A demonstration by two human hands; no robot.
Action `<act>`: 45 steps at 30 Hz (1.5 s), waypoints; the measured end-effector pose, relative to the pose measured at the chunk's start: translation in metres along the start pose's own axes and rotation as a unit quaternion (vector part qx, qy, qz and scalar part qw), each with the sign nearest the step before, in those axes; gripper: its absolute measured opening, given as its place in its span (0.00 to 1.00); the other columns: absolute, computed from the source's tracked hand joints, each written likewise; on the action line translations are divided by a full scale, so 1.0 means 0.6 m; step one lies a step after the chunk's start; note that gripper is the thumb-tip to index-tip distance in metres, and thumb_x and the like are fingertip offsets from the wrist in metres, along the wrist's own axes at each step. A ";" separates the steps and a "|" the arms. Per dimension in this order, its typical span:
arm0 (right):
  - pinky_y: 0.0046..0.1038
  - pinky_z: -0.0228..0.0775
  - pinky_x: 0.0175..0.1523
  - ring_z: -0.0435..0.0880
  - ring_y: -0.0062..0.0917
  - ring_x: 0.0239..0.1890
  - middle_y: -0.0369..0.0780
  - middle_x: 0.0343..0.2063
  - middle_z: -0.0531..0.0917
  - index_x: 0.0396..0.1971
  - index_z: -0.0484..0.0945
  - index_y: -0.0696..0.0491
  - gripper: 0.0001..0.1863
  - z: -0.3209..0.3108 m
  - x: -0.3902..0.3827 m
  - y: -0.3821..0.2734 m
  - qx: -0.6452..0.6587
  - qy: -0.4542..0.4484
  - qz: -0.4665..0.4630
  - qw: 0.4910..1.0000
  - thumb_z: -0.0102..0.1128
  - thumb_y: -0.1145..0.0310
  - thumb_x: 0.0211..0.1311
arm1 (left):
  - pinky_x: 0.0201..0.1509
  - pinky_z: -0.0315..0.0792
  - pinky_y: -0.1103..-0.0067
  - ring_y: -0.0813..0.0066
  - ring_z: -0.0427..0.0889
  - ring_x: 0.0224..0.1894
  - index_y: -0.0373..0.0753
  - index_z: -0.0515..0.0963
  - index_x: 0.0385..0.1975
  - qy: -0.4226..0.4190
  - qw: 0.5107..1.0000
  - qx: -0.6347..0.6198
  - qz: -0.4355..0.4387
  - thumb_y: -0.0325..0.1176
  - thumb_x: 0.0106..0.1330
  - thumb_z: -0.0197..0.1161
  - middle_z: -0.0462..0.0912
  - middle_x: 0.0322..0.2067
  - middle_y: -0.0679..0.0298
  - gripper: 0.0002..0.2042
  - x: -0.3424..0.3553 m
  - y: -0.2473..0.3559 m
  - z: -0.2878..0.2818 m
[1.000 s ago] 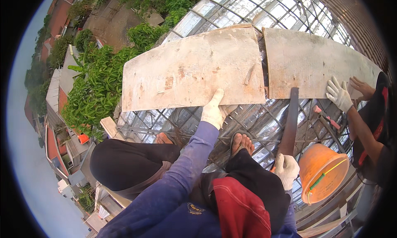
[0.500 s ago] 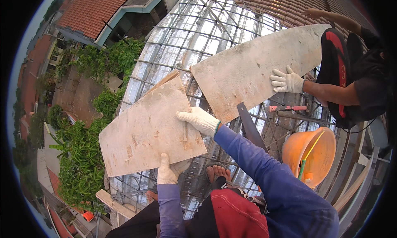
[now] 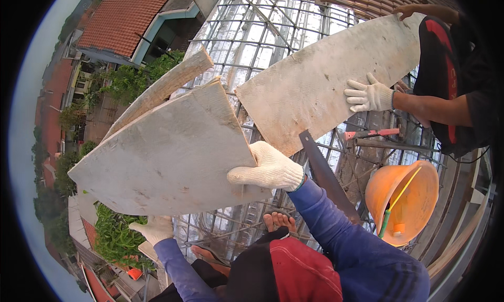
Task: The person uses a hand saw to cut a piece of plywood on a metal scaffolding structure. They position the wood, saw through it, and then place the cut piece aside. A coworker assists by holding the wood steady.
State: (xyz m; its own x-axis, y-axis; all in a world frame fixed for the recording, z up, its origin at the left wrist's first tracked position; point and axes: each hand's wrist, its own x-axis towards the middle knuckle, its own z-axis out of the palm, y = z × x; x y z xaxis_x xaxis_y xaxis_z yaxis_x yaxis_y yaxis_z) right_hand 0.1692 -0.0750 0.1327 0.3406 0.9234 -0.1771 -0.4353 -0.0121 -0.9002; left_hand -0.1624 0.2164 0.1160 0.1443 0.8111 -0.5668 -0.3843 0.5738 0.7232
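A greyish plywood board (image 3: 168,155) is raised in front of me, tilted, with a second plywood piece (image 3: 157,94) angled out behind its far edge. My right hand (image 3: 270,168), in a white knit glove, grips the board's right edge, thumb on the near face. At the lower left edge is my left hand (image 3: 156,229), gloved too; its thumb points away to the left, and its fingers are partly hidden behind the board. Another plywood board (image 3: 325,81) lies on the rebar grid to the right, under a co-worker's gloved hand (image 3: 370,94).
A handsaw (image 3: 325,171) rests beside my right forearm. Right of it are a pink-handled tool (image 3: 374,133) and an orange tub (image 3: 420,189) with a green-and-yellow item inside. Rebar (image 3: 252,45) crosses shiny metal sheeting underfoot. Beyond the left edge are plants (image 3: 113,236) and ground far below.
The board has risen and shifted left in my hands, and the piece behind it has fanned out. My left hand has moved left and its thumb has come off the board's face.
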 end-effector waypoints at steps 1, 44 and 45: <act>0.28 0.80 0.51 0.85 0.18 0.42 0.39 0.40 0.92 0.56 0.87 0.61 0.22 0.004 -0.010 -0.002 -0.025 -0.019 -0.007 0.999 0.72 0.60 0.71 | 0.80 0.62 0.45 0.50 0.62 0.82 0.50 0.59 0.84 0.011 0.996 0.077 0.054 0.82 0.71 0.39 0.62 0.83 0.63 0.50 0.053 0.008 -0.010; 0.35 0.83 0.59 0.89 0.30 0.54 0.44 0.54 0.89 0.62 0.81 0.59 0.30 0.306 -0.504 -0.088 -0.370 0.749 -0.107 0.540 0.77 0.68 0.60 | 0.48 0.89 0.73 0.72 0.92 0.46 0.38 0.78 0.70 -0.672 0.587 0.445 -0.078 0.45 0.82 0.60 0.89 0.56 0.59 0.24 0.094 -0.317 0.584; 0.36 0.82 0.62 0.87 0.32 0.58 0.44 0.57 0.87 0.65 0.79 0.57 0.28 0.320 -0.545 -0.069 -0.321 0.803 -0.169 0.474 0.71 0.64 0.67 | 0.48 0.89 0.73 0.72 0.92 0.47 0.37 0.78 0.71 -0.676 0.579 0.452 -0.063 0.45 0.83 0.59 0.89 0.56 0.58 0.24 0.090 -0.315 0.589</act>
State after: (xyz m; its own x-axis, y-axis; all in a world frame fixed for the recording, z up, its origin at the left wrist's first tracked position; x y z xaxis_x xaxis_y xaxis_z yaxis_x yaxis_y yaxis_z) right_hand -0.0840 -0.3025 0.3044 0.7191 -0.5613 0.4097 0.0376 -0.5572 -0.8295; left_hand 0.2402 0.1917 0.0878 0.9355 -0.2464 -0.2532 0.2528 -0.0337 0.9669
